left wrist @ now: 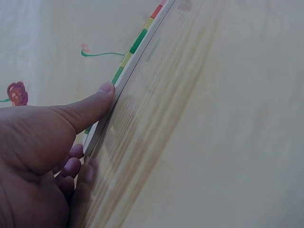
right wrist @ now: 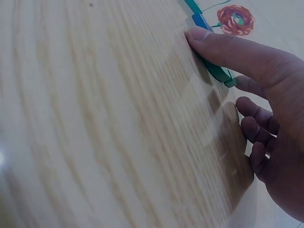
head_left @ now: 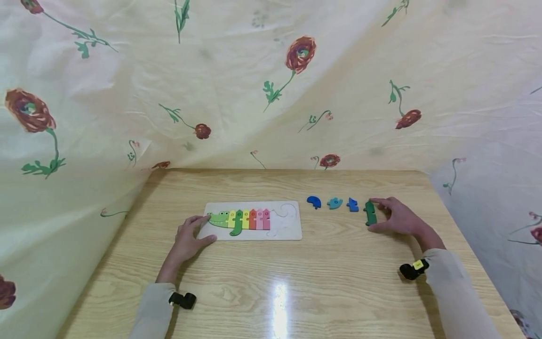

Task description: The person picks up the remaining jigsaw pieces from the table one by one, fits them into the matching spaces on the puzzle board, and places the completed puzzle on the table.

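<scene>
A white puzzle board point(head_left: 254, 235) lies on the table with a crocodile picture on it, its colored pieces point(head_left: 259, 220) filling the left and middle, and bare outlines at the right end. My left hand point(head_left: 186, 238) grips the board's left end, the thumb on the near edge and the fingers at the left side. Over on the right, my right hand point(head_left: 398, 216) pinches a dark green puzzle piece point(head_left: 370, 213) lengthwise, thumb at its near end and index finger at its far end. In the right wrist view the green piece point(right wrist: 216, 70) shows behind the thumb.
Left of the green piece, three loose pieces stand in a row: a dark blue one point(head_left: 314, 202), a light blue one point(head_left: 335, 203) and a mid-blue one point(head_left: 353, 205). Flowered cloth point(head_left: 237, 84) hangs around the back and sides of the wooden table point(head_left: 237, 282).
</scene>
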`<state>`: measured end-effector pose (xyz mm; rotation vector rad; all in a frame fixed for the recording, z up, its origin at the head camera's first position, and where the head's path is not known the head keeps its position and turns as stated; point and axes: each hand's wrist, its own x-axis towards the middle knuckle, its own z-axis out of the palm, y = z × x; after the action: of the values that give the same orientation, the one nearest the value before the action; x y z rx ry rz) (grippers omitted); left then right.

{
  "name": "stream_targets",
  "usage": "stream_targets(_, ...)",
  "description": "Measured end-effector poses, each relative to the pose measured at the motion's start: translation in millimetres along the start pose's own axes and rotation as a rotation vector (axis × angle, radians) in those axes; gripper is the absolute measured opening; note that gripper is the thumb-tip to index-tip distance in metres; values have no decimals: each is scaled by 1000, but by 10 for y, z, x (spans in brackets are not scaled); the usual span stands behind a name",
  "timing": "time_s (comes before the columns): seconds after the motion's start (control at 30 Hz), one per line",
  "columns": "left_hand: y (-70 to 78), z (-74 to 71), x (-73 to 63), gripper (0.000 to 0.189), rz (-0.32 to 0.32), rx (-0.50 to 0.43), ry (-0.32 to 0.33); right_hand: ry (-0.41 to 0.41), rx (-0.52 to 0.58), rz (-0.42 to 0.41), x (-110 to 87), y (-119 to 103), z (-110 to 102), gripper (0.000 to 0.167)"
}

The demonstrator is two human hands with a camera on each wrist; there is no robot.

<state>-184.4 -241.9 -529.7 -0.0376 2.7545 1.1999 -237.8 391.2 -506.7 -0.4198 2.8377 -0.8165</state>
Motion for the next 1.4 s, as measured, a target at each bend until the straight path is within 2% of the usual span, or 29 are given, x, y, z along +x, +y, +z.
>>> stream_targets(0.5,11,13,2,76,5,-5,9,14,22,-6,-38,15,15,93)
stream_targets(0.77,22,6,-8,75,-9,2,4,45,-20,-18,-54,-5,8,94)
stream_targets(1.0,21,5,-4,74,-17,9,3,72,-22,-15,-76,-81,9,93)
stream_targets(1.4,6,-11,-13,76,21,-7,-3,135,-62,-60,-54,-308,-34,90)
